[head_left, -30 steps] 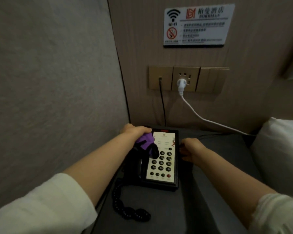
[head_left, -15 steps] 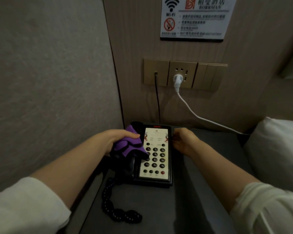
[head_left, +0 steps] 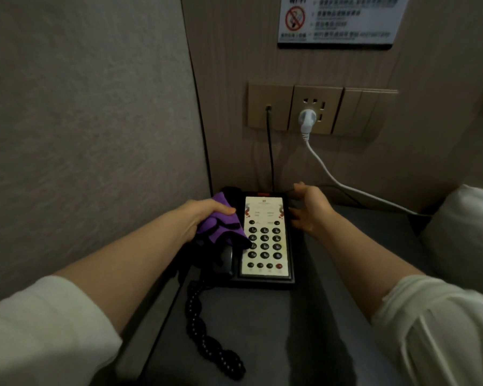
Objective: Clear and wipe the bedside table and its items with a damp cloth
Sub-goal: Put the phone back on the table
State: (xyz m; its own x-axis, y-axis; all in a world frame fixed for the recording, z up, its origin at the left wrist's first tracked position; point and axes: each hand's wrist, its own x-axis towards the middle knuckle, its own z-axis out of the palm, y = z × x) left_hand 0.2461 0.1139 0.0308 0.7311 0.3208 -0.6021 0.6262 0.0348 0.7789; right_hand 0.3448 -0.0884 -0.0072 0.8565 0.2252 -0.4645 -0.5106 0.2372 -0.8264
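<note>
1. The left hand (head_left: 204, 215) grips a bunched purple cloth (head_left: 221, 227), fingers curled round it, thumb on top. The cloth lies on the handset (head_left: 223, 257) at the left side of the black telephone (head_left: 265, 240).
2. The right hand (head_left: 308, 210) is spread wide and holds nothing, fingers loosely extended at the telephone's far right edge; whether they touch it cannot be told.
3. The telephone sits at the far left of the dark grey tabletop (head_left: 262, 330), its coiled cord (head_left: 207, 330) trailing toward the near side.
4. On the far wall, a white plug (head_left: 307, 119) sits in the socket panel (head_left: 318, 110); a white pillow (head_left: 463, 232) lies at the right.
</note>
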